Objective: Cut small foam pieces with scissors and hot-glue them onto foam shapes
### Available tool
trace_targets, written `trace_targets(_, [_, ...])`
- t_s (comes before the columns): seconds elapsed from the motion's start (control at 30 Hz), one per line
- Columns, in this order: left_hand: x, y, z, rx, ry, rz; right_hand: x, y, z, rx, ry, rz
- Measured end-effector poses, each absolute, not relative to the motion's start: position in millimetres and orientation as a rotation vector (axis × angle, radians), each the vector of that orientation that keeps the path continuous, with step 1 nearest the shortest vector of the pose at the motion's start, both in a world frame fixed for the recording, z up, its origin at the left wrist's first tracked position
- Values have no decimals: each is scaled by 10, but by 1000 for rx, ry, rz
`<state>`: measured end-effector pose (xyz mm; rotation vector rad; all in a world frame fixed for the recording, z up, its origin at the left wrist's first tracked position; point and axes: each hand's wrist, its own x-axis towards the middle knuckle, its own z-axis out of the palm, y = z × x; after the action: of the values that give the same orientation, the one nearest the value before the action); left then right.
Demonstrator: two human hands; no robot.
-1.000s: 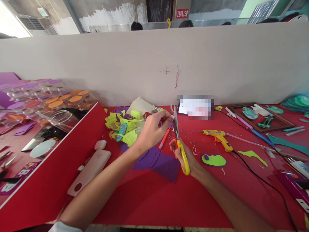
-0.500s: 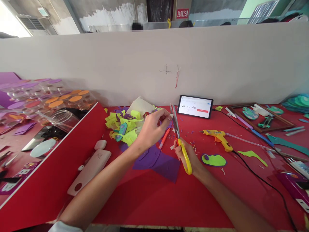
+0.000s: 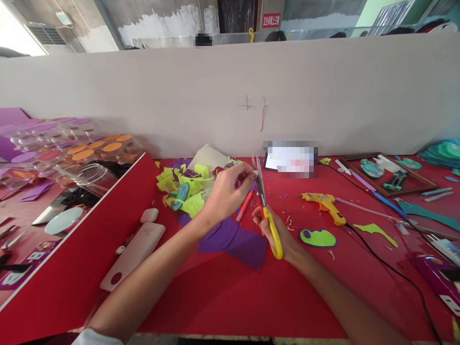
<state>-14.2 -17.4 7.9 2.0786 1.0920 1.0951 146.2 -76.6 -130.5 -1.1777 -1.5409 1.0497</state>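
Note:
In my right hand is a pair of scissors with yellow handles, its blades pointing up and slightly apart. My left hand pinches a tiny pale piece beside the blades; its kind is too small to make out. Below both hands, purple sheets lie on the red table. An orange-red pen rests between the hands. Left of them is a heap of yellow-green scraps with a teal and purple cut-out on top. A green shape with a purple rim lies right of my right hand.
A yellow glue gun with a black cord lies on the right. Behind it stands a tablet against the pale partition. A wooden tray holds cut-outs. A pale power bank sits by the red divider at left.
The scissors and my right hand have shifted slightly left, and the blades look a little wider apart. My left hand stays almost where it was.

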Motion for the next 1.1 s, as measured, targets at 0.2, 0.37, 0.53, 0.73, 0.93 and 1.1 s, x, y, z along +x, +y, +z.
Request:
trace_targets(0.2, [-129, -181, 87, 2094, 1091, 1091, 1475, -767, -1253, -1162, -1520, 1032])
trace_targets(0.37, [-132, -192, 100, 2090, 1098, 1104, 1480, -799, -1148, -1200, -1537, 1027])
trace_targets(0.53, [-144, -182, 96, 2086, 1118, 1109, 1508, -807, -1121, -1240, -1577, 1013])
trace_targets(0.73, [-136, -185, 109, 2071, 1123, 1119, 1508, -812, -1158, -1222, -1591, 1001])
trace_targets(0.93, [-143, -181, 100, 2047, 1132, 1135, 1502, -832, -1093, -1247, -1616, 989])
trace_targets(1.1, [-157, -174, 94, 2027, 1124, 1154, 1496, -838, -1048, -1269, -1626, 986])
